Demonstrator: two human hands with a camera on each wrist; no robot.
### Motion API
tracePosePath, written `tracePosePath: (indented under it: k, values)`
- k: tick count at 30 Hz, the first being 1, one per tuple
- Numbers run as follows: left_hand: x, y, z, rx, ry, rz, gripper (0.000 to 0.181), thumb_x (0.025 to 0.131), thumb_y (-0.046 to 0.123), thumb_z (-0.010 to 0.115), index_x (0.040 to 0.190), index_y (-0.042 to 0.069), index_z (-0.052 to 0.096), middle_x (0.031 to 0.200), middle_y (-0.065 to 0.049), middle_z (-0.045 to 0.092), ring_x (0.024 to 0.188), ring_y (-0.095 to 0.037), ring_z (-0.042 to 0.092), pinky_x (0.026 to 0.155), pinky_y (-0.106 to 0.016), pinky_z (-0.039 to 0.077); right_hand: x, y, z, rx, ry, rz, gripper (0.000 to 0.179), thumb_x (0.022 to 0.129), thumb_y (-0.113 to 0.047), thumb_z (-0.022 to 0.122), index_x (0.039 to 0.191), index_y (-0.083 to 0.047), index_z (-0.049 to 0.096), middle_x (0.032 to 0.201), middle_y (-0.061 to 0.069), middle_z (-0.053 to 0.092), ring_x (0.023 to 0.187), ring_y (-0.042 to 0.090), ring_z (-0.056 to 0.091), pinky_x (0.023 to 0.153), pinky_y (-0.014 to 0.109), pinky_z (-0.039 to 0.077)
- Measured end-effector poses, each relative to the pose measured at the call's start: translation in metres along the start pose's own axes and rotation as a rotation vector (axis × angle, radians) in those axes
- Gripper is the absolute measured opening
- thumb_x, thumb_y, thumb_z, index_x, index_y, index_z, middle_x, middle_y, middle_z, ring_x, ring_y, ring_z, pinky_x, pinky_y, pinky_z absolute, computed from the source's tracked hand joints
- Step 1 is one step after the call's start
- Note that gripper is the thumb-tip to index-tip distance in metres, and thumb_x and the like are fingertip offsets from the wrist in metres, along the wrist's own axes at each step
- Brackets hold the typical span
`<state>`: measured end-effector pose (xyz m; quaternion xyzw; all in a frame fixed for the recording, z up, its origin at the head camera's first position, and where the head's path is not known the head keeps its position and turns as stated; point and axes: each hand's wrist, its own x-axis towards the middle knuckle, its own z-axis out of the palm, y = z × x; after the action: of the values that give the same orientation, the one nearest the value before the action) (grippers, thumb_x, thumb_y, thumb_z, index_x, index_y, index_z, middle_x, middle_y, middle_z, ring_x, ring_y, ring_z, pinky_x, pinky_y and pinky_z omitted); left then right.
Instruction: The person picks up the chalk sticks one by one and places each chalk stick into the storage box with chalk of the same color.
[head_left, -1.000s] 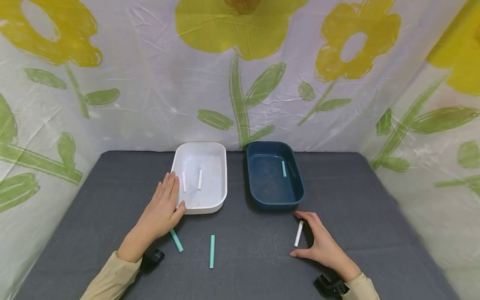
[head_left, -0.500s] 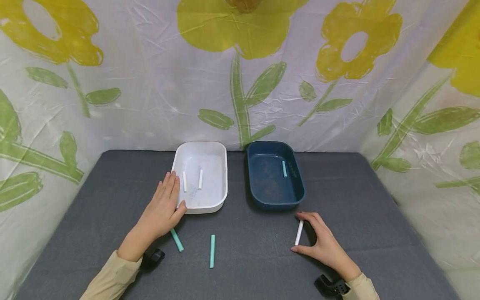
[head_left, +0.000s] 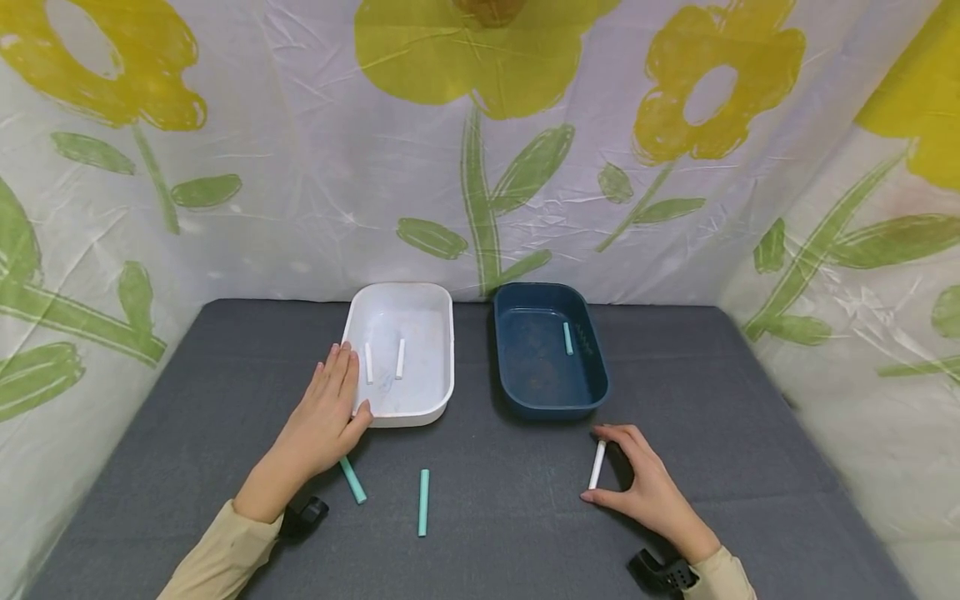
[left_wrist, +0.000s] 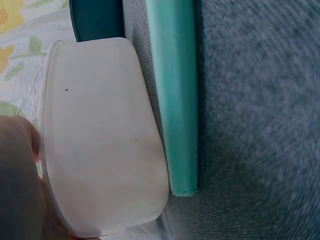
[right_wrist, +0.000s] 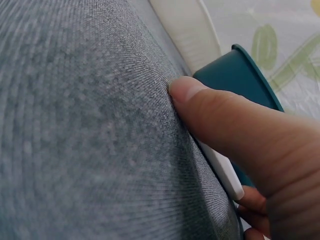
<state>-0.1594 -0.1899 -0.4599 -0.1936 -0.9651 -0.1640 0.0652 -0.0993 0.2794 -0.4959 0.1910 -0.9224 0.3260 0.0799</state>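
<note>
My left hand [head_left: 315,427] rests with straight fingers on the left rim of a white plastic tub [head_left: 427,375]; the left wrist view shows the fingers at that rim. Two white chalk sticks [head_left: 400,359] lie inside the tub. On the right, my right hand [head_left: 651,492] pinches another white chalk stick [head_left: 597,465] by its two ends, thumb at the near end and forefinger at the far end. In the right wrist view the thumb [right_wrist: 220,107] covers part of this chalk [right_wrist: 225,172]. It lies close to the cloth, just in front of a dark blue tub [head_left: 532,383].
A green chalk stick [head_left: 567,338] lies in the blue tub. Two more are on the grey cloth [head_left: 495,533]: one green stick [head_left: 423,502] at centre, another green stick [head_left: 354,482] partly under the left wrist. A flower-printed curtain [head_left: 300,208] closes off the back.
My right thumb and forefinger have closed in on the ends of the white chalk stick. The left hand and both tubs stay where they were.
</note>
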Motion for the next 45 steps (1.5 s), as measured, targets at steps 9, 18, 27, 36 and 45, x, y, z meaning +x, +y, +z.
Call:
tracePosePath:
  k: [9,18,27,36,45]
  values:
    - [0.0,0.001,0.0,-0.007,-0.002,0.001,0.071,0.102,0.028,0.042,0.152,-0.015,0.014,0.162,-0.028,0.005,0.15,-0.039,0.001,0.12,-0.053,0.008,0.002,0.001,0.004,0.102,0.024,0.009,0.076,0.068,-0.037,0.091,0.134,-0.015,0.059,0.128,-0.006,0.057,0.119,0.013,0.052,0.099,0.011,0.032]
    - [-0.001,-0.001,0.001,-0.012,0.05,0.03,0.07,0.101,0.026,0.045,0.15,-0.016,0.018,0.161,-0.03,0.008,0.149,-0.042,0.006,0.12,-0.051,0.008,0.009,-0.01,0.009,0.257,-0.055,0.006,0.078,0.068,-0.025,0.092,0.137,-0.016,0.057,0.133,0.0,0.057,0.126,0.02,0.051,0.104,0.014,0.034]
    - [-0.001,0.0,0.0,-0.015,0.037,0.023,0.07,0.102,0.028,0.042,0.151,-0.016,0.017,0.161,-0.029,0.007,0.15,-0.041,0.004,0.12,-0.051,0.009,0.02,-0.027,0.015,0.35,-0.136,0.03,0.073,0.073,-0.032,0.089,0.136,-0.014,0.058,0.133,-0.003,0.056,0.126,0.016,0.051,0.107,0.028,0.041]
    - [-0.001,-0.001,0.002,-0.009,0.043,0.023,0.071,0.101,0.028,0.043,0.15,-0.016,0.017,0.161,-0.03,0.008,0.15,-0.041,0.004,0.12,-0.053,0.01,0.036,-0.045,0.028,0.425,-0.208,-0.021,0.073,0.073,-0.031,0.089,0.136,-0.01,0.058,0.134,0.003,0.055,0.126,0.018,0.052,0.108,0.032,0.041]
    - [-0.001,-0.001,0.002,-0.014,0.043,0.025,0.07,0.102,0.028,0.042,0.151,-0.016,0.017,0.161,-0.03,0.008,0.15,-0.041,0.004,0.12,-0.052,0.008,0.05,-0.063,0.045,0.439,-0.27,-0.087,0.073,0.074,-0.034,0.088,0.135,-0.009,0.058,0.132,0.003,0.055,0.124,0.018,0.052,0.108,0.037,0.042]
